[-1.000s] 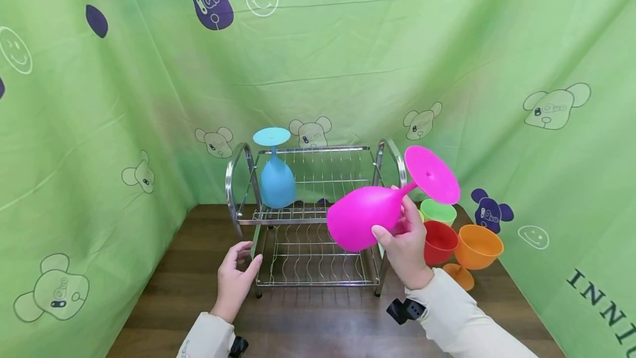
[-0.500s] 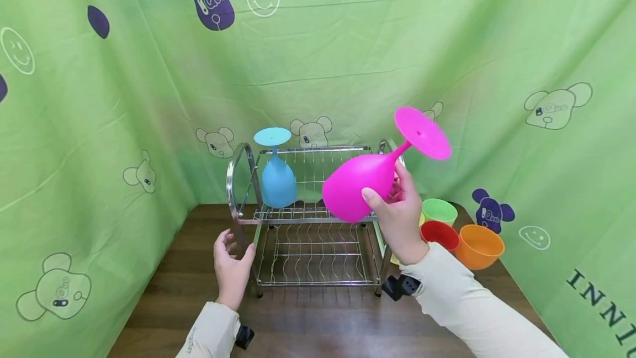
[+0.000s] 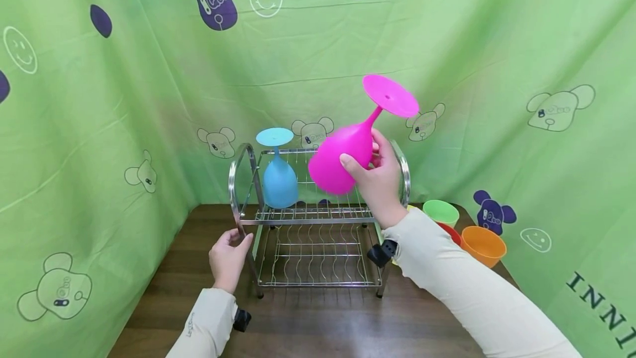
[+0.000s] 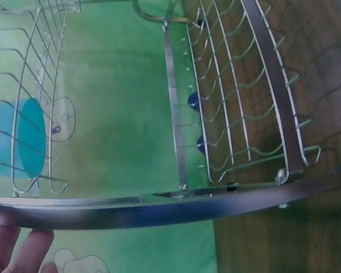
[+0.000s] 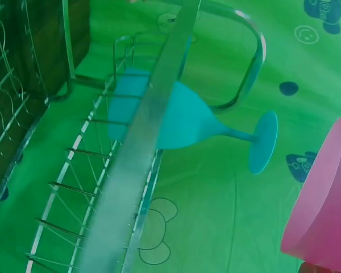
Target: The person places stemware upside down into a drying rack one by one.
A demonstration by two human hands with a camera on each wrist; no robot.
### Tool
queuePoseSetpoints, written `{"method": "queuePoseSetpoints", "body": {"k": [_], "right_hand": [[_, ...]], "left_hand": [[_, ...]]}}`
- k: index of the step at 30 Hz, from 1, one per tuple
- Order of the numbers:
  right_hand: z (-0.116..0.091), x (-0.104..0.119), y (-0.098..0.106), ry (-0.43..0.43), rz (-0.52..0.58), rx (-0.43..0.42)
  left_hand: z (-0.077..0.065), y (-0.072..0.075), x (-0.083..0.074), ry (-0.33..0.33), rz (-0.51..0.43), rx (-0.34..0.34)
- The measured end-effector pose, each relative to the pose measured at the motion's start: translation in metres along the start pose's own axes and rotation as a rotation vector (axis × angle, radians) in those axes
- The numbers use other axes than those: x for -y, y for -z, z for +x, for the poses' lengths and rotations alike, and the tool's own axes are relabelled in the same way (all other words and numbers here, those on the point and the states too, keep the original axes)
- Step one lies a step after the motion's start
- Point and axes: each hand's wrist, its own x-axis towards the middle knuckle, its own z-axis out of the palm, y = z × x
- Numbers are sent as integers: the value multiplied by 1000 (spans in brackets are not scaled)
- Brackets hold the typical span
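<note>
R hand (image 3: pixel 380 181) grasps pink goblet (image 3: pixel 340 160) by the bowl — risen toward 11 o'clock this last sec, now tilted, mouth toward 7, apart from rack (image 3: pixel 308 221); upside-down blue goblet (image 3: pixel 280 184) in rack at its 8. L hand (image 3: pixel 228 261) newly gripping rack's side post (image 4: pixel 131 216) — prob. steadying it, so readier for loading.

Pale glare marks the table (image 3: pixel 323 326); the wrist views are dimmer, softer.
</note>
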Motion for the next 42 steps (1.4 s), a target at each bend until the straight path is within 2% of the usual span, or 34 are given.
{"method": "queuePoseSetpoints", "body": {"k": [3,11,14,19,24,29,35,42], "right_hand": [[9,2,-4,-10,-27,10],[38,1,-13,-124,-97,20],[47,-4,-15,-180,-139,52],[55,-12,-17,-257,-207,137],[66,-18,-21,-259,-249,178],[81,-23,-29,-245,-264,197],[89,-31,-35,-234,-258,201],[91,-43,-38,-199,-327,277]], "left_hand": [[1,1,-1,-20,44,19],[1,0,-4,-76,120,92],[-1,0,-3,-85,143,106],[-5,2,-1,-147,157,130],[-2,2,-1,-182,164,138],[4,6,0,-187,183,162],[5,8,2,-169,200,184],[5,9,2,-238,205,170]]}}
